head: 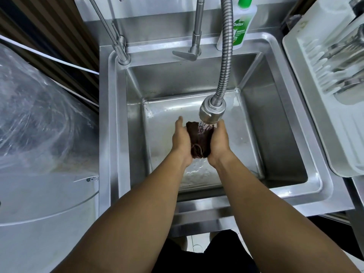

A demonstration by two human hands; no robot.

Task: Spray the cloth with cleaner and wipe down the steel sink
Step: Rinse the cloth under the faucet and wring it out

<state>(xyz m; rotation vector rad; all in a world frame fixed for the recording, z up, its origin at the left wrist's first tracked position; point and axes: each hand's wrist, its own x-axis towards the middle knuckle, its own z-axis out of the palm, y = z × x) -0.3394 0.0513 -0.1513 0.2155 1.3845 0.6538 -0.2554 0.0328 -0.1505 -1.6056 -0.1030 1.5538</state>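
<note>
A bunched dark brown cloth sits between my two hands over the middle of the steel sink. My left hand presses against its left side and my right hand cups its right side, fingers wrapped round the cloth. Water runs from the flexible faucet's spray head onto the top of the cloth. Water pools on the sink floor below my wrists.
A white and green Dettol bottle stands on the back ledge behind the faucet hose. Two more steel taps rise at the back left. A white dish rack with steel items sits to the right. Clear plastic wrap covers something on the left.
</note>
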